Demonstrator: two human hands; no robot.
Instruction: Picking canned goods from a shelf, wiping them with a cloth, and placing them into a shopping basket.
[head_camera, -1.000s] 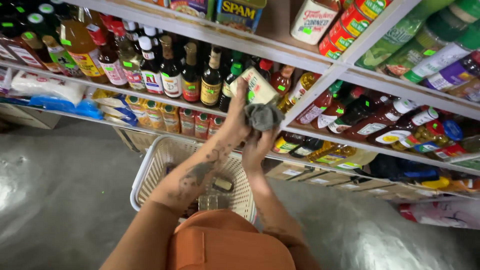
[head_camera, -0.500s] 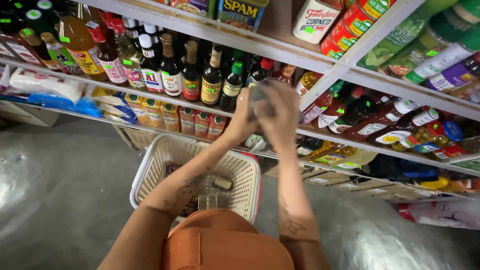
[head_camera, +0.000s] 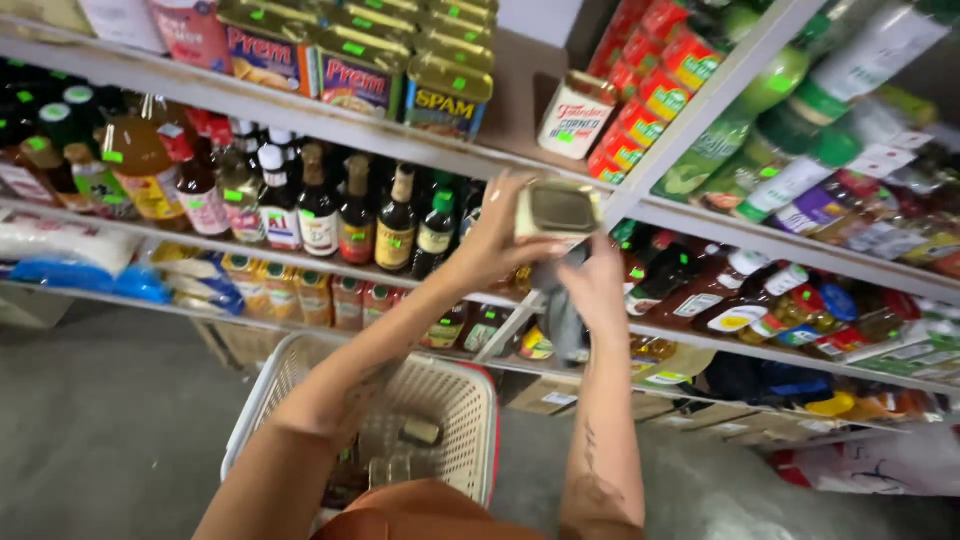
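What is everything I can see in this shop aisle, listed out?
Can: one, pale with a grey top, held up in front of the shelf edge.
Cloth: one, grey, hanging under the right hand.
Basket: one, white with a red rim, below the arms, a few small items inside.
Sauce bottles: many, dark with coloured labels, middle shelf at left.
Tins: several, yellow and blue, top shelf.
Red cans: a stack, top shelf, right of centre.
Floor: grey concrete.
Left hand: gripping the can's side.
Right hand: beneath the can, on the cloth.
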